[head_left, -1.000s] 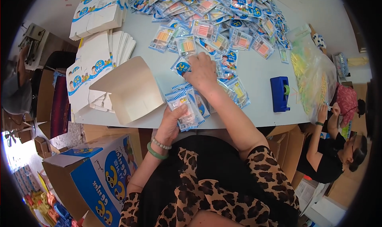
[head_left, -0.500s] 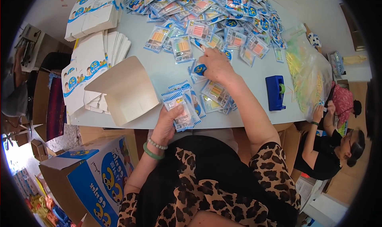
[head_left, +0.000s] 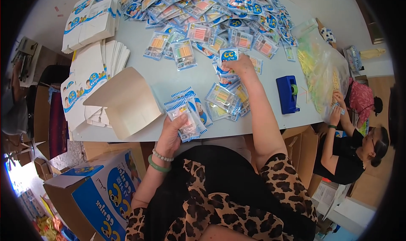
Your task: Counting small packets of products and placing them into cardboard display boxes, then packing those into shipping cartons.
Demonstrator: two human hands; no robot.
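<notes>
My left hand (head_left: 170,135), near the table's front edge, grips a small fanned stack of clear-and-blue plastic packets (head_left: 195,114), thumb on top. Further out, the fingers of my right hand (head_left: 242,67) pinch a blue-and-white packet (head_left: 229,54), lifted partly upright over others lying there. Pinkish sticks show through some packets and yellow or orange ones through others. Between my hands and just below the right one lies a loose group of packets (head_left: 223,98). A big heap of the same packets (head_left: 203,8) covers the far side of the table.
An open white carton (head_left: 133,103) lies left of my left hand, beside flattened cartons (head_left: 91,78) and a tied stack (head_left: 89,27). On the right are a blue tape dispenser (head_left: 286,98) and a clear bag of yellow pieces (head_left: 317,67). Another person (head_left: 349,152) works beyond it.
My right hand has risen slightly and moved right, and a packet now stands tilted up in its fingers. My left hand still holds its stack. The whole view has shifted slightly.
</notes>
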